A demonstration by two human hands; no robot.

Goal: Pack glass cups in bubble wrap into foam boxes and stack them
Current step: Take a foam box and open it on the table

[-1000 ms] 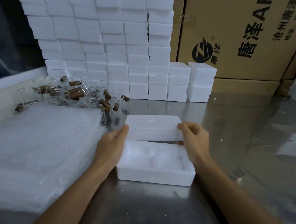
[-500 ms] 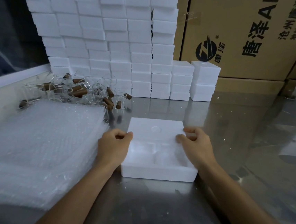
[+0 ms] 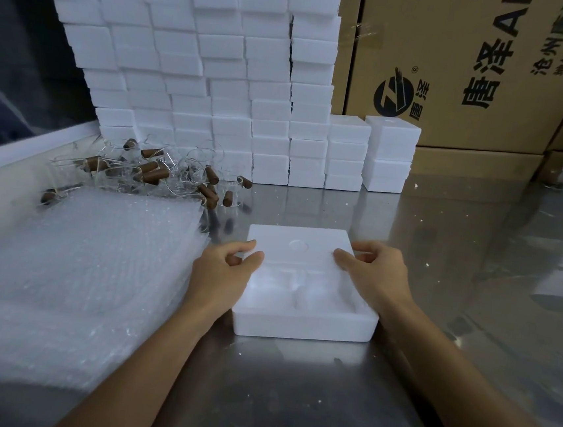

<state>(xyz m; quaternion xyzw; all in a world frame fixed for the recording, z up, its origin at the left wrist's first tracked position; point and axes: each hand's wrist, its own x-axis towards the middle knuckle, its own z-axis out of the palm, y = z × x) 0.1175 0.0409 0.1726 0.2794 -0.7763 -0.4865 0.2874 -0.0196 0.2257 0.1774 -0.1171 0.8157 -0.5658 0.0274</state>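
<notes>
While a second ago you held the lid (image 3: 299, 246) tilted above the box (image 3: 304, 322), it now lies flat beyond it on the table (image 3: 289, 403). Your left hand (image 3: 224, 273) and right hand (image 3: 375, 274) pinch its side edges, fingers curled.

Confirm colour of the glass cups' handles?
Brown handles, wood-like, clearest in the head view.

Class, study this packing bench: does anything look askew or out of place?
The tall stack of white foam boxes at the back is unevenly built, rows offset and leaning. The clear glass cups with brown corks lie in a jumbled heap.
</notes>
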